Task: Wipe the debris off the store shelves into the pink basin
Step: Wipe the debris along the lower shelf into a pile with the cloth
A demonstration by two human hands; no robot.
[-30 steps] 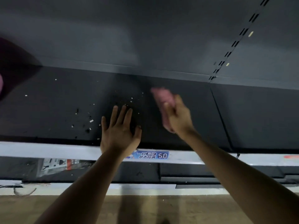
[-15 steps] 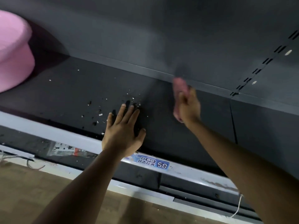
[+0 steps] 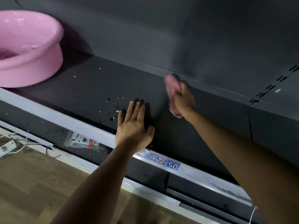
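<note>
Hands: my left hand point(image 3: 134, 126) flat, fingers straight, on shelf point(image 3: 90, 88); my right hand point(image 3: 182, 101) grips pink cloth point(image 3: 171, 83) at 1 o'clock. Debris point(image 3: 113, 110) beside left hand; pink basin point(image 3: 40, 65) at 10 o'clock. Risk: hasty sweep flicks it over front edge.

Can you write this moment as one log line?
left hand flat over shelf | right hand holds pink cloth | debris beside left hand | pink basin far left

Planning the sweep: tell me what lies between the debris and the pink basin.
Nothing visible: only bare dark shelf separates the scattered pale debris from the round pink plastic basin.
</note>
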